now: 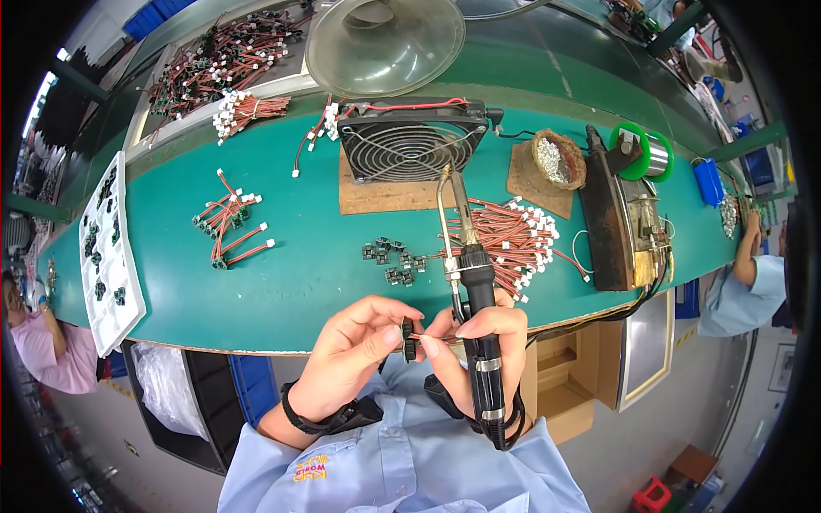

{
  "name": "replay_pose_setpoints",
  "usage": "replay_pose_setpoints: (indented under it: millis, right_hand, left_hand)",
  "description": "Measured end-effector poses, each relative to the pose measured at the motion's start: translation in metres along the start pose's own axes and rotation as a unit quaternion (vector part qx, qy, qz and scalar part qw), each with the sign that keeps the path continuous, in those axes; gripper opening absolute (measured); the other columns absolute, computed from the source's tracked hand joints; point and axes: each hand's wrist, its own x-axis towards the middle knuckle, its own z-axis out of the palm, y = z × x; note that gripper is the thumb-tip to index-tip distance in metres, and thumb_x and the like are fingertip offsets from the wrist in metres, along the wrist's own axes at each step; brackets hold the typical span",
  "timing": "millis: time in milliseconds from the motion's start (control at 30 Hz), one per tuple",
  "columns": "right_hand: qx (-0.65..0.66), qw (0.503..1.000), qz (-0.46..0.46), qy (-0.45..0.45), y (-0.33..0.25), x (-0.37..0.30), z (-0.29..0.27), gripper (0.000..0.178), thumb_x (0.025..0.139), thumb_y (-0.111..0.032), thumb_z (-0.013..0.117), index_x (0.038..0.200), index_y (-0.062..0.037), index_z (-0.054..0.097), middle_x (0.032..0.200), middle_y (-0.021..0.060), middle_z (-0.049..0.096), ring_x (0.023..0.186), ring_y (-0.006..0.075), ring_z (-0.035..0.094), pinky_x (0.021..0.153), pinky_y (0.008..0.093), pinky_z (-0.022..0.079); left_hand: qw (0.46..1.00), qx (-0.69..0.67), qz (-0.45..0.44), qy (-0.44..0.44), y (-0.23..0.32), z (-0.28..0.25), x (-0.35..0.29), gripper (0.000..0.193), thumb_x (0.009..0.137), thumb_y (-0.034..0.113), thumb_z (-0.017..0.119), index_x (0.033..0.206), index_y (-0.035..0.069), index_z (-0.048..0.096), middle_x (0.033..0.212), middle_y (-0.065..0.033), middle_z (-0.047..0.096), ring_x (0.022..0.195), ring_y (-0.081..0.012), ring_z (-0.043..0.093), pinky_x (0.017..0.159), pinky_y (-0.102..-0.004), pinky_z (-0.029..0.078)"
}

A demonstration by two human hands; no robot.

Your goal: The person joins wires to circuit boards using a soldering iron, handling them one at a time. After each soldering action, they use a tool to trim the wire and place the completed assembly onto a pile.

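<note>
My left hand [351,346] pinches a small dark circuit board [409,340] between thumb and fingertips, just past the table's near edge. In my right hand [492,338] is a black-handled soldering iron [481,286], its tip pointing away from me and a thin metal feed tube running alongside. The right fingertips also reach the board, where a short stretch of reddish wire shows; how they grip it is partly hidden. Several small black components [395,259] lie on the green table beyond my hands. Beside the iron is a pile of red-and-black wires with white connectors [509,239].
A black fan [413,141] stands on a brown board, with a translucent funnel hood [385,47] behind. To its right are a bowl of pale bits [558,160], a solder spool [657,157] and a metal fixture [611,222]. A white tray [107,256] lies left, near wired boards [229,218].
</note>
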Motion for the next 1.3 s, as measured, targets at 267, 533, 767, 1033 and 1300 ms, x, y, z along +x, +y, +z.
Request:
replay_pose_setpoints:
  millis: [267,533,767,1033,1300]
  right_hand:
    - [-0.038,0.999,-0.026,0.012,0.006,-0.001,0.003,0.039,0.072,0.005,0.068,0.096,-0.0115,0.041,0.073,0.0059,0.061,0.070,0.0156,0.053,0.071,0.0288,0.041]
    - [-0.038,0.997,-0.037,0.050,0.006,-0.002,0.002,0.040,0.065,-0.002,0.077,0.091,-0.0137,0.049,0.075,-0.0022,0.062,0.064,0.0138,0.056,0.083,0.0362,0.031]
    - [-0.018,0.998,-0.026,0.052,0.004,-0.005,0.001,0.040,0.065,-0.003,0.077,0.092,-0.0135,0.049,0.075,-0.0016,0.063,0.065,0.0139,0.057,0.083,0.0363,0.031]
    - [-0.065,0.997,-0.027,-0.042,0.001,0.006,-0.015,0.036,0.076,0.003,0.067,0.095,-0.0120,0.040,0.072,0.0064,0.064,0.070,0.0130,0.055,0.087,0.0338,0.031]
    - [0.010,0.996,0.028,-0.078,-0.001,-0.008,-0.007,0.037,0.071,0.003,0.071,0.090,-0.0085,0.042,0.092,0.0126,0.059,0.085,0.0194,0.053,0.085,0.0342,0.038]
  left_hand:
    - [1.000,0.016,-0.006,-0.001,-0.002,-0.003,0.000,0.026,0.092,0.016,0.054,0.110,-0.002,0.053,0.100,-0.0092,0.059,0.088,-0.0161,0.055,0.080,-0.0305,0.043]
    - [0.999,0.014,-0.024,0.020,0.002,0.004,-0.001,0.024,0.089,0.018,0.057,0.104,-0.001,0.054,0.099,-0.0073,0.059,0.092,-0.0132,0.054,0.082,-0.0274,0.042]
    - [1.000,0.025,0.001,0.004,-0.005,0.000,-0.005,0.024,0.091,0.014,0.054,0.110,-0.002,0.052,0.103,-0.0098,0.059,0.094,-0.0150,0.055,0.082,-0.0292,0.043]
    - [0.996,0.079,-0.024,0.018,0.002,0.003,0.001,0.020,0.087,0.013,0.058,0.102,0.000,0.055,0.100,-0.0079,0.058,0.091,-0.0142,0.054,0.081,-0.0276,0.041]
    - [0.993,0.099,-0.058,-0.026,0.017,-0.012,-0.018,0.017,0.088,0.005,0.056,0.103,0.000,0.054,0.102,-0.0070,0.058,0.094,-0.0133,0.056,0.081,-0.0267,0.045]
